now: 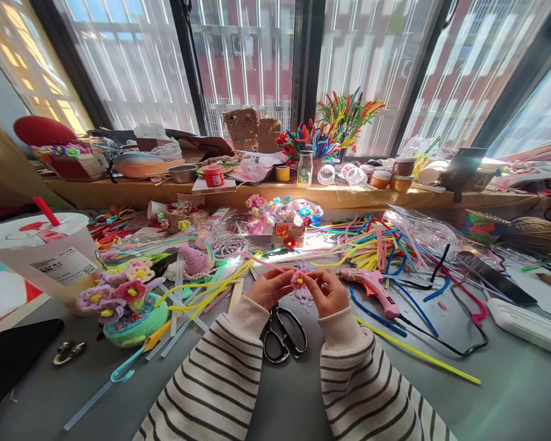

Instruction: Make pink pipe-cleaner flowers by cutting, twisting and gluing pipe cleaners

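Observation:
Both hands meet at the middle of the desk around a small pink flower [298, 279] with a yellow centre. My left hand [272, 288] pinches its left side, and a pink stem runs up and left from there. My right hand [325, 290] has its fingers closed on the flower's right side. Light purple fuzzy pieces show just behind the flower. Black-handled scissors [283, 335] lie on the desk between my wrists, their blades hidden near my hands. To the right of my right hand rests a pink glue gun [371, 288].
Left are a large cup [43, 257] with a red straw and a green pot [140, 321] of fuzzy flowers. A yellow stem [422, 355] and a black cable lie right. Behind stand a small flower basket [289, 236], heaped stems and a cluttered ledge [239, 195].

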Available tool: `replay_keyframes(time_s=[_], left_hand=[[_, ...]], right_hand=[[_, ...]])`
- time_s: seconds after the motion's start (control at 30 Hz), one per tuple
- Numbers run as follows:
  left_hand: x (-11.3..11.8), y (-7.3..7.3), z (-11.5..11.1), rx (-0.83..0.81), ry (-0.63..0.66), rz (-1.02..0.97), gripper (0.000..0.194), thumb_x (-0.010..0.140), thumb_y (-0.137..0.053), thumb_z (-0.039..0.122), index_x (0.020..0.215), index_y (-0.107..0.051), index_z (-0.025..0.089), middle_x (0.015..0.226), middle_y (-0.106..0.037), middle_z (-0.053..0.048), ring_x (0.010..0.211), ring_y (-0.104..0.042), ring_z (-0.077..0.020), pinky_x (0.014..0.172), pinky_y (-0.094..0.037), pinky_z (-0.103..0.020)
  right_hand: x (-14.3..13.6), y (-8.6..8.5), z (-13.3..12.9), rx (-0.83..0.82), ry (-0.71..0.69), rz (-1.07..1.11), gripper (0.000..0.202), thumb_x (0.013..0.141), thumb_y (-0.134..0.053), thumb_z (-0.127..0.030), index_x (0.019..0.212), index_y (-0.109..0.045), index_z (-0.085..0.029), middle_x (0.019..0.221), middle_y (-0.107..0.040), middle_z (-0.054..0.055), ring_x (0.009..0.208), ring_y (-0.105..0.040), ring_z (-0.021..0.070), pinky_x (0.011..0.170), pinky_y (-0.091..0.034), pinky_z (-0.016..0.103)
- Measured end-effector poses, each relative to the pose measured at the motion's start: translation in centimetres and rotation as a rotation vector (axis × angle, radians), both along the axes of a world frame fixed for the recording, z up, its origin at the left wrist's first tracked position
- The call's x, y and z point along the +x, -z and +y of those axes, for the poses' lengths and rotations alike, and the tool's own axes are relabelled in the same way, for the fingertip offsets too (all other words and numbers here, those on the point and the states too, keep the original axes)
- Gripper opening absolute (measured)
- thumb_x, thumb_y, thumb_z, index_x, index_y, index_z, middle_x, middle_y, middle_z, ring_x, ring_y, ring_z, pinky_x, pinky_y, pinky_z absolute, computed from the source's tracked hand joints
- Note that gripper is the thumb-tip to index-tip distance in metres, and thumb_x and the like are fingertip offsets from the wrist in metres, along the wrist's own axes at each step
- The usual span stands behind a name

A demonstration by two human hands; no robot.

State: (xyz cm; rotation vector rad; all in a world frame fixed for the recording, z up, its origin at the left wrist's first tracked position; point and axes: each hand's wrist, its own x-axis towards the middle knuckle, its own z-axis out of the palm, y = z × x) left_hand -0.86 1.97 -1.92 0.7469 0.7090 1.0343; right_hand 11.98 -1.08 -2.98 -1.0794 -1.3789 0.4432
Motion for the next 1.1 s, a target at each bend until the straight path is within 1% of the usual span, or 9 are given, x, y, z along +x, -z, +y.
replay_keyframes(time_s=[0.17,0.33,0.5,0.63,0.77,0.87,0.93,1.0,1.1], left_hand=[[-0.1,-0.6,0.0,-0.044,-0.038,-0.002,0.009,0.061,-0.060,0.018,0.066,-0.063,0.011,0.055,-0.059,-0.001,0.050,-0.054,-0.0058,0.048,-0.044,-0.014],[-0.2,-1.0,-0.1,-0.052,-0.143,-0.028,0.009,0.066,-0.056,0.016,0.068,-0.062,0.011,0.052,-0.059,0.000,0.046,-0.053,-0.0051,0.046,-0.045,-0.014],[-0.1,-1.3,-0.3,-0.001,-0.194,-0.056,0.012,0.065,-0.056,0.011,0.075,-0.062,0.012,0.064,-0.063,-0.002,0.057,-0.058,-0.0072,0.055,-0.047,-0.015],[0.0,-1.4,-0.5,0.037,-0.176,-0.051,0.014,0.065,-0.055,0.009,0.078,-0.061,0.012,0.069,-0.064,-0.003,0.062,-0.059,-0.0086,0.061,-0.047,-0.016],[0.0,-1.4,-0.6,0.053,-0.132,-0.066,0.016,0.067,-0.053,0.009,0.080,-0.061,0.012,0.071,-0.065,-0.004,0.065,-0.060,-0.0091,0.066,-0.047,-0.018],[0.0,-1.3,-0.7,0.057,-0.022,-0.060,0.017,0.067,-0.053,0.010,0.082,-0.060,0.012,0.077,-0.065,-0.005,0.069,-0.059,-0.0102,0.070,-0.046,-0.020],[0.0,-1.2,-0.7,0.053,0.054,-0.055,0.017,0.067,-0.053,0.011,0.082,-0.060,0.012,0.080,-0.065,-0.005,0.071,-0.059,-0.0110,0.070,-0.045,-0.021],[0.0,-1.1,-0.7,0.052,0.090,-0.055,0.017,0.067,-0.053,0.012,0.082,-0.061,0.013,0.081,-0.064,-0.005,0.072,-0.059,-0.0113,0.070,-0.045,-0.021],[0.0,-0.9,-0.6,0.037,0.095,-0.036,0.017,0.067,-0.054,0.011,0.082,-0.061,0.013,0.079,-0.065,-0.005,0.071,-0.059,-0.0110,0.071,-0.044,-0.022]], right_hand=[[0.1,-0.1,0.0,0.016,0.067,-0.007,0.020,0.069,-0.050,-0.034,0.064,-0.056,-0.016,0.064,-0.049,0.000,0.048,-0.041,0.0077,0.039,-0.033,0.018],[0.3,0.0,0.1,-0.011,0.117,0.008,0.020,0.069,-0.049,-0.035,0.066,-0.056,-0.016,0.067,-0.050,0.001,0.051,-0.043,0.0088,0.041,-0.033,0.019],[0.7,0.3,0.4,-0.050,0.171,0.042,0.026,0.071,-0.046,-0.036,0.073,-0.057,-0.013,0.072,-0.052,0.004,0.051,-0.043,0.0096,0.042,-0.035,0.021],[0.7,0.3,0.4,-0.066,0.176,0.063,0.029,0.071,-0.045,-0.038,0.073,-0.058,-0.012,0.073,-0.053,0.006,0.055,-0.045,0.0114,0.046,-0.036,0.022],[0.2,0.5,0.6,-0.130,0.094,0.134,0.033,0.063,-0.053,-0.042,0.077,-0.058,-0.013,0.073,-0.055,0.005,0.052,-0.045,0.0103,0.044,-0.036,0.022],[-0.1,0.7,0.7,-0.168,-0.012,0.274,0.035,0.056,-0.059,-0.042,0.078,-0.058,-0.014,0.072,-0.057,0.004,0.052,-0.046,0.0104,0.046,-0.037,0.023],[-0.1,0.7,0.8,-0.198,-0.072,0.407,0.033,0.056,-0.060,-0.041,0.075,-0.059,-0.014,0.065,-0.057,0.002,0.050,-0.046,0.0095,0.044,-0.035,0.022],[0.0,0.5,0.9,-0.230,-0.118,0.537,0.030,0.055,-0.061,-0.038,0.073,-0.059,-0.015,0.058,-0.055,-0.001,0.044,-0.042,0.0071,0.040,-0.032,0.020],[0.4,0.2,1.0,-0.308,-0.202,0.695,0.026,0.051,-0.065,-0.035,0.068,-0.061,-0.016,0.052,-0.051,-0.004,0.036,-0.033,0.0036,0.034,-0.025,0.018]])
